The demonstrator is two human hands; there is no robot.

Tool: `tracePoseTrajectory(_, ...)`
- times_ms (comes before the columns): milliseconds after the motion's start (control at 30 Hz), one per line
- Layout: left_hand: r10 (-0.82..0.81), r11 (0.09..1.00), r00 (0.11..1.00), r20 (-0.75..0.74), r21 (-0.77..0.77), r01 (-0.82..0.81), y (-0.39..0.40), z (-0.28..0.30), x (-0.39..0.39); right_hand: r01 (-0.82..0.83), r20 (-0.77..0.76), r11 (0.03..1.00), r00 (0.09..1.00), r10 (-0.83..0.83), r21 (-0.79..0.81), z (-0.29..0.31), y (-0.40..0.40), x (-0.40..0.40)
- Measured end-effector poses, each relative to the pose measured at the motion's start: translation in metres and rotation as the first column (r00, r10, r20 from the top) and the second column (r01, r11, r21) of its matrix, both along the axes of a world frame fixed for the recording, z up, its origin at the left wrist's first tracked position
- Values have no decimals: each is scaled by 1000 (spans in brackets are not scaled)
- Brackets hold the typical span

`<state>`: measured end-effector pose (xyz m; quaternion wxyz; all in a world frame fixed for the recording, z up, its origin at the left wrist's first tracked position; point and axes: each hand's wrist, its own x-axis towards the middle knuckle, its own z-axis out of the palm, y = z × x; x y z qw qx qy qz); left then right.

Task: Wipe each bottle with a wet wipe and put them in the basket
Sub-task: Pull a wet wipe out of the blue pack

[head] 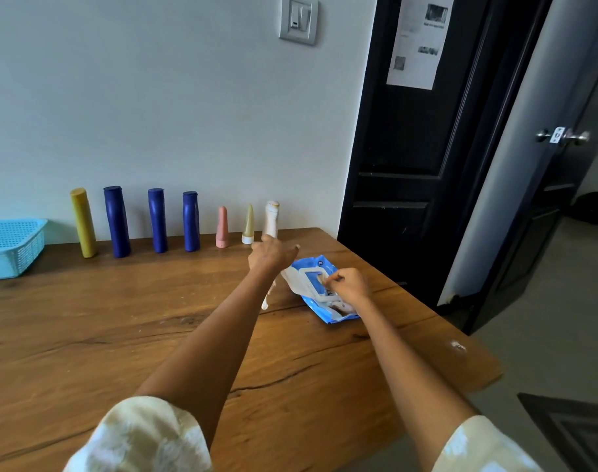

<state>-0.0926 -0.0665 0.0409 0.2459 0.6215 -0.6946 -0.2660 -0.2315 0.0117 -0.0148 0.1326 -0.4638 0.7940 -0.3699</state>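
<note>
— How far along is the job?

— Barely started, I'd say. The blue basket [13, 245] at the far left of the table [120, 318] shows nothing inside from this angle, and seven bottles stand in a row along the wall: a yellow bottle [83, 223], three dark blue bottles [158, 220], a small pink bottle [222, 227], a pointed cream tube [248, 224] and a white bottle [271, 219].

— So none wiped yet?

— None that I can judge as wiped. All seven are upright and well apart from the basket.

— And the hands?

— The right hand [348, 284] rests on the blue pack of wet wipes [319, 291], fingers curled at the open flap as if pinching a wipe at the opening. The left hand [272, 255] is raised just in front of the white bottle, and a pale strip that looks like a wipe [268, 294] hangs below it. Its fingers are turned away, so I cannot tell how they grip.

— What is left, then?

— Everything: getting the wipe free, then wiping each bottle and carrying it across to the basket.
</note>
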Motion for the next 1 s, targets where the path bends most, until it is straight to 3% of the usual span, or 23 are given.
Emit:
tracePoseTrajectory(100, -137, 973, 989, 57, 196, 123, -2, -1, 2, 48, 83, 998, 995, -51, 41, 9, 1, 5)
tracePoseTrajectory(167, -189, 930, 980, -68, 308, 201, 3, 2, 2, 3, 200, 996, 980, -21, 89, 19, 4, 9)
tracePoseTrajectory(267, -173, 946, 952, -253, 225, 232, 3, 4, 0, -87, 316, 983, 948, 32, 163, 32, 10, 13)
tracePoseTrajectory(400, -231, 909, 815, -531, 181, 375, 9, 3, -2, -110, 365, 979, 930, 41, 170, 34, 6, 3)
tracePoseTrajectory(467, -317, 907, 813, -488, 92, 410, 15, 1, -7, -97, 486, 989, 874, 29, 115, 36, 5, -8)
tracePoseTrajectory(567, -421, 895, 899, -121, 103, 433, 19, -8, -22, -120, 613, 991, 787, 59, 58, 39, 10, -22)
tracePoseTrajectory(633, -443, 891, 891, 101, 166, 424, 20, -16, -29, -147, 531, 987, 843, 87, 71, 37, 13, -24)
tracePoseTrajectory(733, -466, 882, 843, 268, 219, 418, 16, -25, -34, -192, 338, 978, 928, 156, 76, 31, 17, -22)
tracePoseTrajectory(833, -475, 875, 835, 277, 246, 416, 9, -30, -34, -222, 72, 972, 974, 217, 78, 23, 16, -20)
tracePoseTrajectory(933, -493, 861, 843, 214, 256, 438, 8, -29, -30, -201, -232, 960, 941, 245, 197, 20, 14, -10)
tracePoseTrajectory(1000, -495, 856, 857, 145, 248, 453, 7, -26, -28, -152, -301, 957, 927, 224, 246, 23, 14, -3)
